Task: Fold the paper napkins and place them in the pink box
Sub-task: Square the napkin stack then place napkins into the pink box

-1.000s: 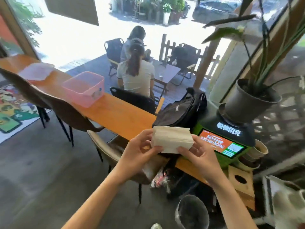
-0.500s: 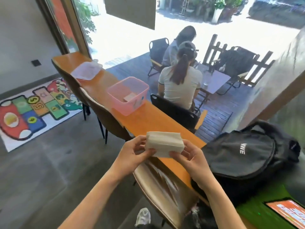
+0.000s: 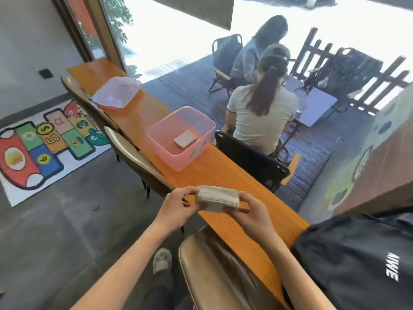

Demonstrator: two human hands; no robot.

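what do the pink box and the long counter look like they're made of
The pink box looks like thin translucent plastic: the counter shows faintly through its walls. The long orange-brown counter looks like wood or wood-look laminate with a smooth satin finish; which one is unclear.

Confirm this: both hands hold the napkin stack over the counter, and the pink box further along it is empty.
Not quite. The pink box is not empty: the head view shows a folded napkin lying in it. The rest stands: left hand and right hand hold the napkin stack over the counter.
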